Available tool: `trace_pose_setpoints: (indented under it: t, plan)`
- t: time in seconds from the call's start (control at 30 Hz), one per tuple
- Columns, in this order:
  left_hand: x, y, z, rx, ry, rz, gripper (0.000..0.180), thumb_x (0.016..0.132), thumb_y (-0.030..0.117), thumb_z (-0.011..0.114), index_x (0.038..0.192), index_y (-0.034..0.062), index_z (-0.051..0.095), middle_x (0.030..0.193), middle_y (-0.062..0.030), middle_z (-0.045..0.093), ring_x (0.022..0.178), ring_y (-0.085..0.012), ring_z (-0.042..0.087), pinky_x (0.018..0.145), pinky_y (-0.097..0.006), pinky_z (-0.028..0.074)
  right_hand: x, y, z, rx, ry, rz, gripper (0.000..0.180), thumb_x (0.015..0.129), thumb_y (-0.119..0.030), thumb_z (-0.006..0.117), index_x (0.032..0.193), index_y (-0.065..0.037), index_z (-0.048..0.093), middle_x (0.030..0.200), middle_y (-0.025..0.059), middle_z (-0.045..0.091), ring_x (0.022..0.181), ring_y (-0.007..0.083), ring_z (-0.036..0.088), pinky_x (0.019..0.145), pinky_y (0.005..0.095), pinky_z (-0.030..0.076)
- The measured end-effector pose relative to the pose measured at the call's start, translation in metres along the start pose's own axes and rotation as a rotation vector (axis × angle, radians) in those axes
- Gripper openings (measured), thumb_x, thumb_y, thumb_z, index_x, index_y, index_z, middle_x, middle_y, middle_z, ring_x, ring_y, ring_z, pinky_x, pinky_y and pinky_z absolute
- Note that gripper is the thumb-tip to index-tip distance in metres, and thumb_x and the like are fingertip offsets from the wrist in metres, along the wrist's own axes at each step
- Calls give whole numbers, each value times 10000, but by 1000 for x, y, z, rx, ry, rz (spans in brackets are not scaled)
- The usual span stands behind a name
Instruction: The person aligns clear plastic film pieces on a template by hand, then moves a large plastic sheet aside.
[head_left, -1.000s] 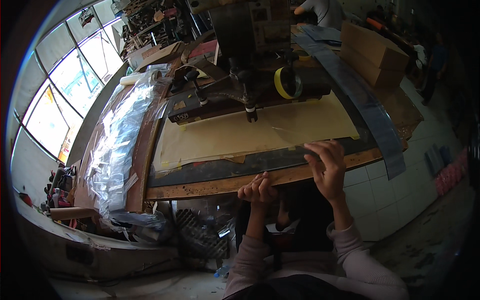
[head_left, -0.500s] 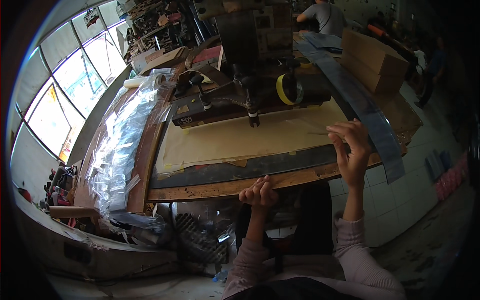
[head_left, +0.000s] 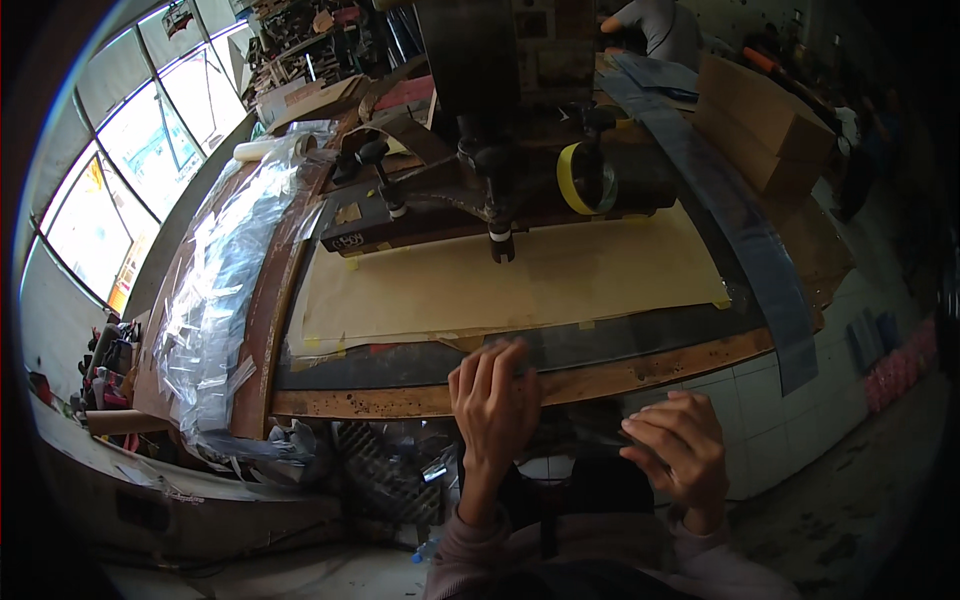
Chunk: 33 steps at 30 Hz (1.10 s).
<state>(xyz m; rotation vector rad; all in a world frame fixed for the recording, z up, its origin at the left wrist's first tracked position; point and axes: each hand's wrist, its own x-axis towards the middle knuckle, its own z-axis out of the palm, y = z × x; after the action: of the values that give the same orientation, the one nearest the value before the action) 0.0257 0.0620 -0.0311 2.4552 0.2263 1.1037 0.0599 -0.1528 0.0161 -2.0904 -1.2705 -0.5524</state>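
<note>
The right hand (head_left: 678, 452) sits nearest, at about five o'clock from the frame's middle, below the bench and off its edge. Its palm faces inward and its fingers (head_left: 652, 428) are curled loosely, close together, pointing toward nine o'clock; whether they pinch anything cannot be told. Pale floor tiles (head_left: 790, 420) show past it at three o'clock, with open room on that side.

The left hand (head_left: 497, 400) is raised at six o'clock, wrist low and back of the hand to the camera. Its fingers (head_left: 486, 362) are spread moderately and lie over the worn wooden front edge (head_left: 620, 372) of the bench, the tips touching the dark strip (head_left: 640, 340) just behind that edge. It grips nothing.

Beyond the strip, toward twelve o'clock, lies a large tan sheet (head_left: 520, 285), flat, with small yellow tape tabs at its corners. The black machine head (head_left: 490, 130) hangs over the sheet's far half, its foot (head_left: 501, 247) just above the sheet. A yellow tape roll (head_left: 585, 178) rests at one o'clock.

Crumpled clear plastic (head_left: 215, 300) runs along the bench's side at nine o'clock. A long grey strip (head_left: 745, 230) drapes over the edge at two o'clock, beside cardboard boxes (head_left: 765, 120).
</note>
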Motion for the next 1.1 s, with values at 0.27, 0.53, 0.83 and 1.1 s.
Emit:
trace_pose_setpoints:
  t: [0.27, 0.53, 0.83, 1.1]
  plan:
    - [21, 0, 3, 109, -349, 49, 411, 858, 317, 612, 1218, 122, 577, 1340, -85, 513, 1255, -248, 471, 1002, -392, 362, 40, 37, 14, 238, -197, -68, 268, 802, -350, 696, 870, -93, 662, 895, 36, 633, 842, 203, 611, 815, 377, 469]
    - [21, 1, 7, 134, -336, 91, 376, 844, 310, 630, 1164, 115, 601, 1332, -80, 521, 1269, -249, 460, 1001, -395, 367, 124, 130, 81, -183, -409, 17, 350, 869, -243, 614, 1158, -48, 586, 1187, 116, 539, 1096, 289, 530, 943, 417, 418]
    - [70, -9, 21, 295, -350, 197, 251, 850, 177, 611, 1076, 77, 566, 1088, -78, 562, 1007, -239, 563, 852, -405, 429, 127, 148, 80, 70, -525, 27, 485, 855, -287, 630, 1267, -48, 537, 1191, 140, 471, 1137, 318, 453, 998, 412, 372]
    - [51, -13, 29, 122, -325, -68, 640, 838, 156, 618, 1405, 43, 342, 1327, -185, 490, 1192, -333, 497, 998, -440, 383, 122, 136, 76, 129, -506, -100, 382, 805, -160, 684, 1160, -59, 586, 1131, 121, 508, 1150, 303, 454, 986, 440, 386]
